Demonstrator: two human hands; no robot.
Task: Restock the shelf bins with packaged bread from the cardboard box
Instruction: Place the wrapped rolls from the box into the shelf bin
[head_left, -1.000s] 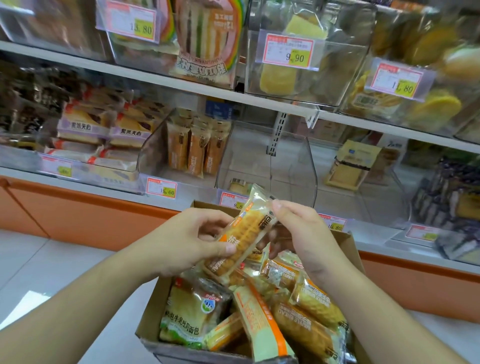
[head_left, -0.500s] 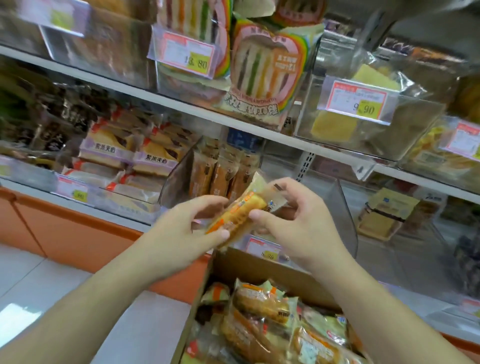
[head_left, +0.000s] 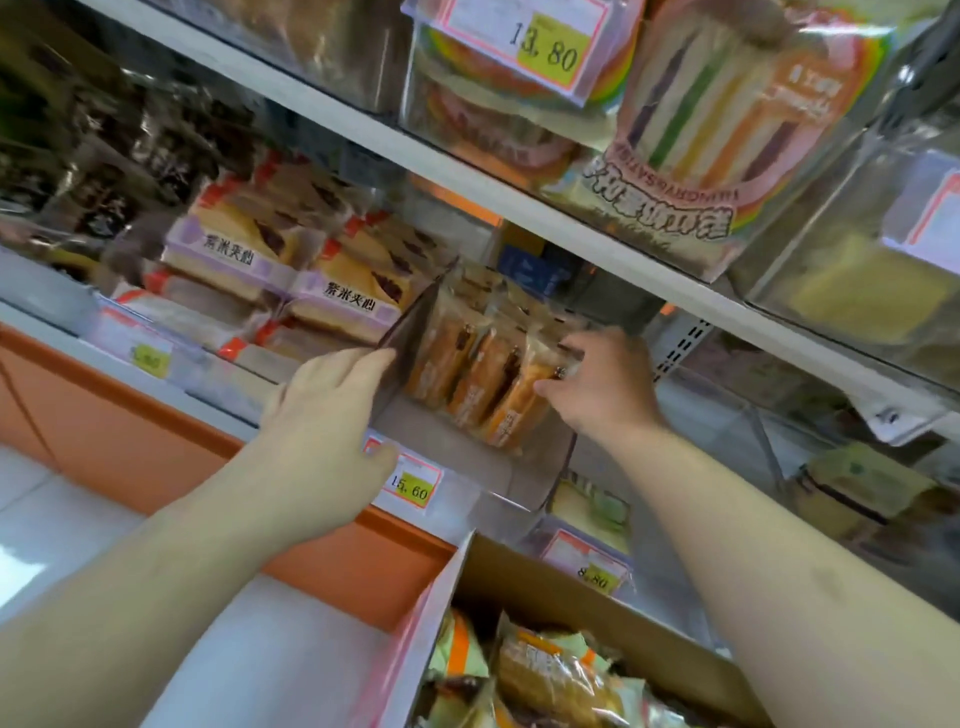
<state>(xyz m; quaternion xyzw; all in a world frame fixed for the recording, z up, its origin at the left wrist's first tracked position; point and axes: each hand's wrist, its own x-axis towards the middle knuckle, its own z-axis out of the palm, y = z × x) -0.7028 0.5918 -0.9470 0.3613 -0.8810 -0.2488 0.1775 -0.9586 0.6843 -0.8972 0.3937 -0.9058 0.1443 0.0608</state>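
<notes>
A clear shelf bin (head_left: 467, 457) with a 15.60 price tag holds a row of upright orange bread packets (head_left: 441, 364). My right hand (head_left: 597, 384) reaches into the bin and pinches the top of one more bread packet (head_left: 514, 415), which stands at the right end of that row. My left hand (head_left: 332, 405) grips the bin's front left corner, fingers against its side wall and thumb by the price tag. The open cardboard box (head_left: 571, 587) sits below, with several packaged breads (head_left: 545, 675) inside.
A bin of purple-labelled sandwich packs (head_left: 291, 280) stands to the left. Rainbow sandwich packs (head_left: 727, 156) fill the upper shelf (head_left: 519, 208), which overhangs my hands. More clear bins (head_left: 779, 415) sit at the right. An orange base panel (head_left: 130, 431) runs below.
Both hands rose from above the box to the shelf. The packet they held together is now in the bin, pinched by my right hand alone. My left hand moved to the bin's corner.
</notes>
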